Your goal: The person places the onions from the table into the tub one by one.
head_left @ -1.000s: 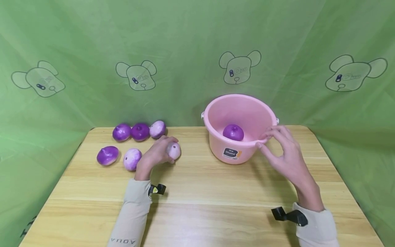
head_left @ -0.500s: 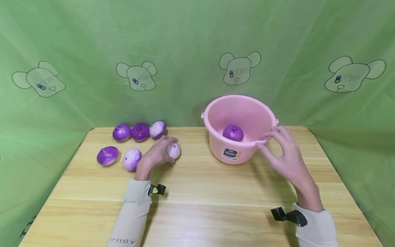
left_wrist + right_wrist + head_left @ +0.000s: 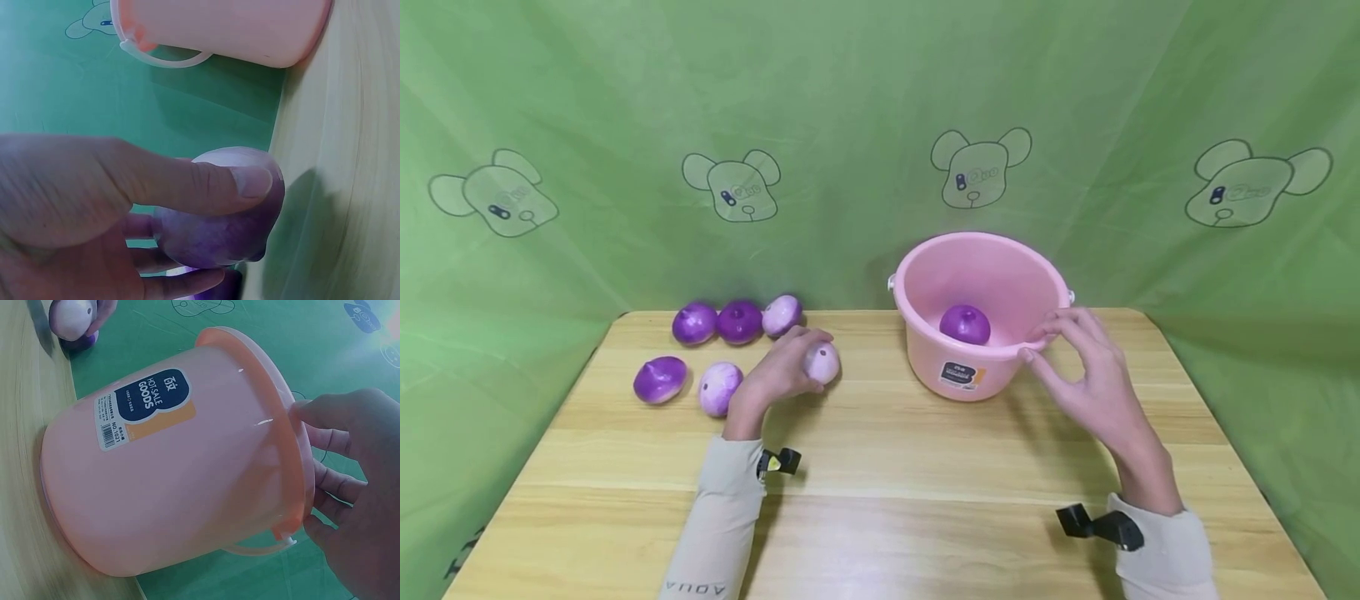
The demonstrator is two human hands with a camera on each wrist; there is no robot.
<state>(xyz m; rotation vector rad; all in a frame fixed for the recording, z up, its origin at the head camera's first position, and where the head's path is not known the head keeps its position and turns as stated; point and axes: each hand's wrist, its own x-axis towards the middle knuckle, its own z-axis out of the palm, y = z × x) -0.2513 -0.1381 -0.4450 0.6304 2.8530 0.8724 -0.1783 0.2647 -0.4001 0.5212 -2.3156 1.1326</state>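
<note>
My left hand (image 3: 781, 371) grips a pale purple onion (image 3: 822, 362), thumb on one side and fingers on the other. The left wrist view shows this onion (image 3: 219, 219) close over the table, its shadow on the wood beside it. My right hand (image 3: 1093, 375) pinches the near right rim of a pink bucket (image 3: 955, 367), the thumb outside and the fingers over the edge. Inside the bucket lies one purple onion (image 3: 964, 325). In the right wrist view the bucket (image 3: 187, 481) carries a printed label, and the right hand (image 3: 362, 462) holds its rim.
Left of my left hand, several more onions rest on the wooden table (image 3: 880, 467): a back row with a dark purple onion (image 3: 740, 322) in its middle, then a purple onion (image 3: 660, 380) and a pale onion (image 3: 720, 389) nearer. A green curtain (image 3: 850, 108) hangs behind.
Both hands keep their holds on the onion and the bucket rim. The whole head view has shifted very slightly; nothing else visibly differs.
</note>
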